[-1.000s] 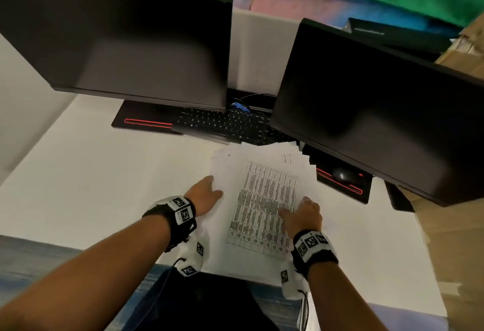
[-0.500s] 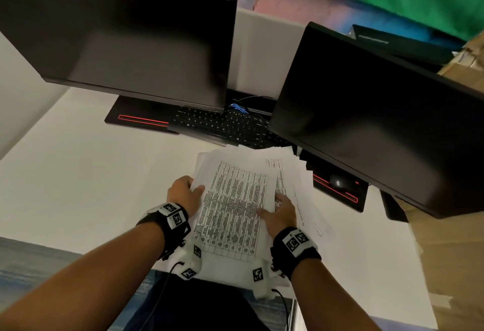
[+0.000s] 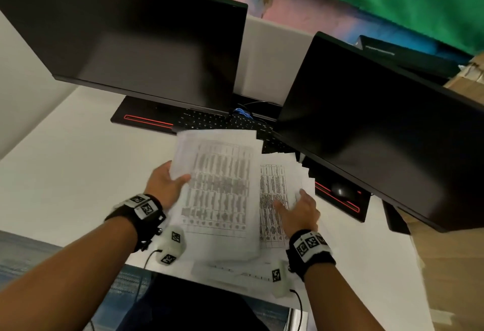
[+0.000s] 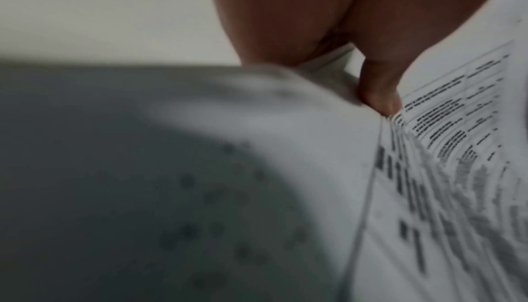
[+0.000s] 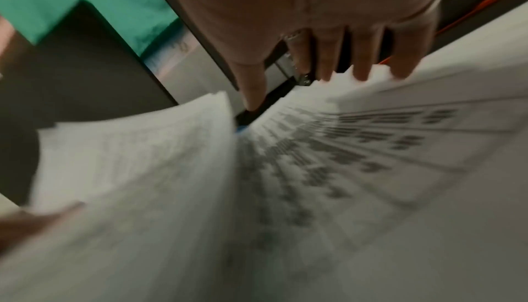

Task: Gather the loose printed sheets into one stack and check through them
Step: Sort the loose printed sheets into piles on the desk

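A raised batch of sheets (image 3: 217, 194) is gripped at its left edge by the left hand (image 3: 165, 186); the fanned pile (image 3: 277, 194), near the desk's (image 3: 65, 173) front edge, is pressed by the flat, straight-fingered right hand (image 3: 298, 212).

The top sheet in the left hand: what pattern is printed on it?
The top sheet is white, printed with a grey-black table of rows and columns; the head view shows it best.

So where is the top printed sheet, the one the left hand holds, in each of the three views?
Head: top sheet at centre, left hand gripping its left edge.
Left wrist: right side, thumb on it.
Right wrist: raised at lower left, blurred.
Shared landmark: the printed table on the sheet, seen in all three.
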A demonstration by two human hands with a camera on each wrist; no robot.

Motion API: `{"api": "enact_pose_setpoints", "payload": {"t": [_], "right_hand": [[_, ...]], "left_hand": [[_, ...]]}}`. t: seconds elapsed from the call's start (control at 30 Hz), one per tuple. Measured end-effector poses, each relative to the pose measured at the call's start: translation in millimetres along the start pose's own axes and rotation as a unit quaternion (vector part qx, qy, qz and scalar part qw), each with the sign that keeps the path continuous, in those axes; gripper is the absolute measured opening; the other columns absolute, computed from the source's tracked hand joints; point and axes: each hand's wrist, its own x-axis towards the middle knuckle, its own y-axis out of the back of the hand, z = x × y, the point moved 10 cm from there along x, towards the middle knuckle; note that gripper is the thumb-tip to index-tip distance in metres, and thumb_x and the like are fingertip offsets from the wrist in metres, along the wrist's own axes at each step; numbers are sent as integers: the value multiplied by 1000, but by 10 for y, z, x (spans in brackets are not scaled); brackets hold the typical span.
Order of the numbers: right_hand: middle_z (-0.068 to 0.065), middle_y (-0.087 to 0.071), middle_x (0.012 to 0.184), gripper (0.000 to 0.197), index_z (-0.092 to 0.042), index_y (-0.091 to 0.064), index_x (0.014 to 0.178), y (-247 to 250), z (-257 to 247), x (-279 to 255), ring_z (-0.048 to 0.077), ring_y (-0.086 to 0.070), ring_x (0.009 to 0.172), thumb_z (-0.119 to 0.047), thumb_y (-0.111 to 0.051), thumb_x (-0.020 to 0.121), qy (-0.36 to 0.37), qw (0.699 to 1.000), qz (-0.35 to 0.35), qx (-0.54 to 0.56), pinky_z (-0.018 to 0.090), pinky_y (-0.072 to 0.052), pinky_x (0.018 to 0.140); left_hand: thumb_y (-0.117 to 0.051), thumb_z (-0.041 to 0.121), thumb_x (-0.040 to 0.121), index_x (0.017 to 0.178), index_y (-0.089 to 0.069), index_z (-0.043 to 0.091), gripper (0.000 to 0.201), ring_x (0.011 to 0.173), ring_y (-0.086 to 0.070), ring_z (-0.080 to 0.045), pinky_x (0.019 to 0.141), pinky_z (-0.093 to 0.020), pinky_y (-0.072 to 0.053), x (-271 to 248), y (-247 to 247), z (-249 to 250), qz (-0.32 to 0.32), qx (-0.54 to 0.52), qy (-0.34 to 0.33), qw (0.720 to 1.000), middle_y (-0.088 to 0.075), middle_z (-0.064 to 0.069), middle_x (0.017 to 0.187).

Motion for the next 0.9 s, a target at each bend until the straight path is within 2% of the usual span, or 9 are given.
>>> {"api": "enact_pose_setpoints", "payload": {"t": [0.07,0.17,0.33,0.47,0.57,0.63,0.77,0.83,0.9], "right_hand": [[7,-19,163,116,-13,-12,158,16,187,0,35,-23,146,-62,-76,73,-41,992,-7,-122,59,-30,113],[10,-15,163,136,-14,-2,158,-130,222,-17,36,-19,147,-72,-77,61,-32,979,-31,-199,58,-27,114],[15,-23,157,137,-14,-1,159,-166,185,42,36,-37,140,-54,-88,61,-38,988,-46,-146,48,-44,109],[17,-44,151,114,-12,-16,157,-106,197,73,34,-47,137,-26,-89,71,-63,997,-32,-25,41,-45,105],[13,-59,136,79,-9,-47,139,32,87,31,32,-58,124,-27,-87,73,-42,999,-8,16,43,-53,100],[8,-66,124,60,-13,-57,127,200,-152,-58,29,-66,112,-27,-83,76,12,1000,7,20,45,-58,91],[-3,-68,98,27,-18,-59,106,757,-868,-396,21,-65,92,-23,-76,86,145,988,59,-16,34,-57,76],[-6,-67,90,24,-28,-58,99,1100,-1193,-603,20,-64,85,-25,-77,85,196,976,94,12,30,-55,70],[-10,-67,84,28,-34,-58,94,1440,-1428,-802,27,-67,87,-28,-81,80,224,963,133,63,37,-58,71]], "left_hand": [[-69,24,92,124,-64,15,35,96,-66,-23,77,-28,-52,44,144,-86,4,2,24,1000,-68,1,102],[-70,31,91,122,-64,15,36,96,-67,-27,88,-42,-56,107,250,-153,0,25,35,999,-68,-2,101],[-72,37,88,113,-66,14,35,87,-69,-26,84,-46,-58,199,402,-269,1,46,52,998,-73,-6,97],[-72,38,87,112,-66,14,35,88,-70,-28,85,-48,-58,217,484,-418,-1,40,75,996,-74,-7,97],[-74,38,85,106,-68,18,30,87,-72,-26,86,-48,-58,200,495,-566,-16,34,98,994,-76,-3,95],[-76,37,84,102,-70,18,26,89,-73,-27,88,-47,-57,187,448,-674,-32,27,115,993,-77,-4,96],[-74,34,86,102,-72,13,26,85,-72,-27,70,-31,-54,123,421,-705,8,43,125,991,-75,-6,93],[-74,32,87,105,-71,11,28,87,-71,-30,61,-27,-50,85,409,-658,33,38,122,991,-73,-6,90],[-70,30,91,112,-68,9,30,86,-68,-29,62,-25,-47,73,368,-602,33,54,112,992,-70,-4,94]]}}
